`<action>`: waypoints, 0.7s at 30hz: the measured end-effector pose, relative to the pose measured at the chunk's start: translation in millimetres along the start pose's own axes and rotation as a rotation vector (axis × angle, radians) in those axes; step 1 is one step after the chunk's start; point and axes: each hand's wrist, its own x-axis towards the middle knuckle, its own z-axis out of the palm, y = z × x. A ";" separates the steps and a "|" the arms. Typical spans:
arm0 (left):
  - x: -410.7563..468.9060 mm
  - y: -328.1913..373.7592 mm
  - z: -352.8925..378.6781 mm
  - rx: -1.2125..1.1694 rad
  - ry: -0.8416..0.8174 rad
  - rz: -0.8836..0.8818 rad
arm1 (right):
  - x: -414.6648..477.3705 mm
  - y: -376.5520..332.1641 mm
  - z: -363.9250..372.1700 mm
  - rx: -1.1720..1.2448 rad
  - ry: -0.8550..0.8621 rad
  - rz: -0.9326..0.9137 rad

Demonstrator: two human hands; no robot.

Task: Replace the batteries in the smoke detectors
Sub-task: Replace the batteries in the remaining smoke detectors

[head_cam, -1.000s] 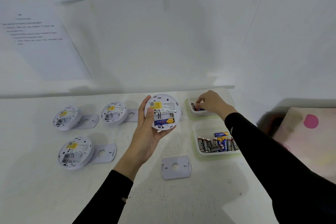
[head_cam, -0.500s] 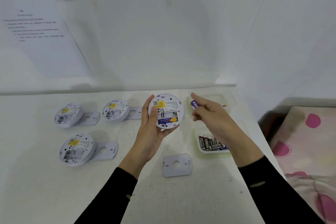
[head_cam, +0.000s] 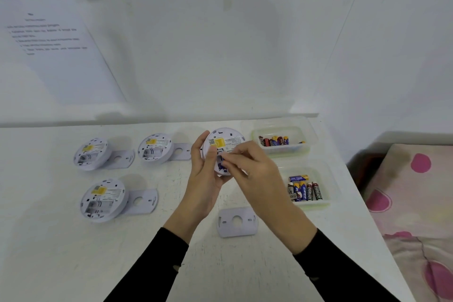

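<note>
Head view: a round white smoke detector [head_cam: 226,138] is held above the table [head_cam: 49,252] with its back turned to the camera. It is gripped by the left hand [head_cam: 203,179], whose fingers are curled round the left rim, with the thumb laid on the back just below the yellow label. The right hand [head_cam: 257,176] is set against the open battery compartment. Its fingers [head_cam: 236,154] are pinched together on something small that they hide almost wholly, probably a battery. Below them a blue cell [head_cam: 221,167] is seen seated in the compartment.

Three more smoke detectors are laid backs up on the table to the left: two in a far row [head_cam: 92,154] [head_cam: 155,148] and one nearer [head_cam: 103,200]. Each is propped with its right edge on a white mounting plate [head_cam: 143,201]. A fourth mounting plate [head_cam: 236,222] lies alone, flat, below the hands.

To the right, two clear plastic containers are placed one behind the other. In the far container [head_cam: 304,148] a short row of batteries [head_cam: 274,141] is held. In the near container [head_cam: 328,203] more batteries [head_cam: 306,190] are held, most standing side by side. Beyond the table's right edge a bed [head_cam: 416,203] with a pink-spotted cover is seen. Printed sheets [head_cam: 49,44] are fixed to the wall.
</note>
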 end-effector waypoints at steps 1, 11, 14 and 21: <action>-0.5 -0.7 -0.5 -0.013 -0.004 -0.016 | -1.8 -1.6 3.6 0.003 -0.013 -0.015; -4.1 1.9 -5.8 -0.190 -0.155 -0.157 | -0.4 19.6 -1.0 0.059 -0.018 0.149; -2.8 3.6 -7.6 -0.190 -0.164 -0.124 | -2.0 26.6 -14.2 0.336 -0.044 0.540; -0.4 -2.5 -13.6 -0.005 -0.131 -0.069 | 1.9 35.0 -28.1 1.180 -0.141 1.116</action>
